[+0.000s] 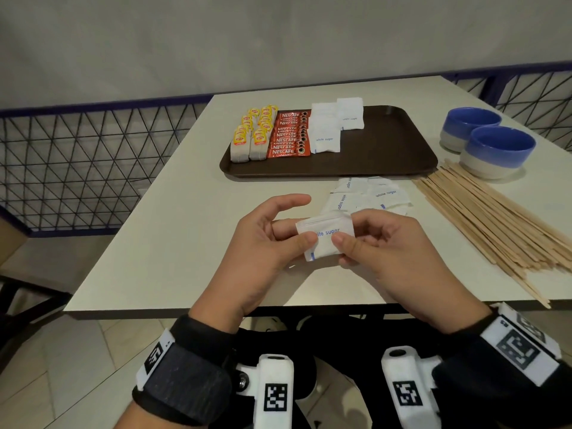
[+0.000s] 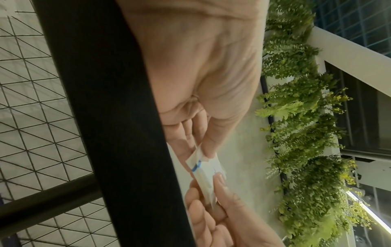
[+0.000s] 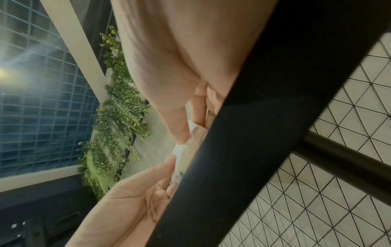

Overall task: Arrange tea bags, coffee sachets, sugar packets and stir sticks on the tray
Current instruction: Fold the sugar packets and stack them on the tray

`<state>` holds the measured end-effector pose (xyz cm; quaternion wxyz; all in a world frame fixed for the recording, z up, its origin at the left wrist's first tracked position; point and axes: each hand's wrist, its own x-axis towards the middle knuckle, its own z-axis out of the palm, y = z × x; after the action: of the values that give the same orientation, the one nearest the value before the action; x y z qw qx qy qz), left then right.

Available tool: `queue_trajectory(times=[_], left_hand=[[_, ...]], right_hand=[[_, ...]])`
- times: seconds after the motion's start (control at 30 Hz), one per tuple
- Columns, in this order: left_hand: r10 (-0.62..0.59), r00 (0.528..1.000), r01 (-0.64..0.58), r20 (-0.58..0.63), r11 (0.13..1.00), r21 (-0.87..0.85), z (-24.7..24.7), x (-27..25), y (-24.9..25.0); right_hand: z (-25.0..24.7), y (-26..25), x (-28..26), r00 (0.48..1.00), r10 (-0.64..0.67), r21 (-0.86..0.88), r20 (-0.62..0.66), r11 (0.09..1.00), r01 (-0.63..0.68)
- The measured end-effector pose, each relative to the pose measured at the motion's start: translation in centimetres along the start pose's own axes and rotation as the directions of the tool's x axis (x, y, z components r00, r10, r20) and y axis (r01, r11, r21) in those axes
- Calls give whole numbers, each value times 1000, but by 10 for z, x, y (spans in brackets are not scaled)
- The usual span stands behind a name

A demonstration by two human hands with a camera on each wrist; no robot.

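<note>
Both hands are up over the near edge of the bench (image 1: pixel 130 267), and between them sits a small stack of sugar packets (image 1: pixel 325 238), "white sugar" print facing up; the left hand (image 1: pixel 263 239) has its thumb pressed on the face and fingers tucked behind, index finger lifted free, while the right hand (image 1: pixel 380 249) pinches the other end between thumb and curled fingers, so each grip is closed on the stack. From the left wrist view the packets (image 2: pixel 204 173) show edge-on, more than one layer, blue corner mark visible. Over on the tray (image 1: pixel 402 137), tea bags (image 1: pixel 250 134) stand in two rows at the left, coffee sachets (image 1: pixel 289 136) beside them, then two piles of sugar (image 1: pixel 335 126); the right half is bare. More loose packets (image 1: pixel 368 195) lie on the bench just in front of the tray, and the stir sticks (image 1: pixel 483 218) fan out to the right, near two blue bowls (image 1: pixel 486 140). The step looks like squaring up this handful: best to tap the edges level, keep print the same way round, hold lightly so the paper doesn't crease, then lay it flush beside the existing sugar piles, leaving room for the sticks
</note>
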<state>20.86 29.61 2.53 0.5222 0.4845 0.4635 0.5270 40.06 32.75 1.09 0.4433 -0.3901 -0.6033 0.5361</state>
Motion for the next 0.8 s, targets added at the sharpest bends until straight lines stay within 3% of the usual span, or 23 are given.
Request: queue_trajectory(times=[0.23,0.57,0.8], left_hand=[[24,1000,-25,18,995,96,5,2,-4],[19,996,-26,86,996,87,6,-2,-4],[21,998,-29,65,993,115,5,-3,-3]], right_hand=[[-7,7,2,999,-15,80,-36,997,17],[-4,2,0,994,-25,103,-110,994,36],[-3,2,-1,994,-2,125,-113,992,17]])
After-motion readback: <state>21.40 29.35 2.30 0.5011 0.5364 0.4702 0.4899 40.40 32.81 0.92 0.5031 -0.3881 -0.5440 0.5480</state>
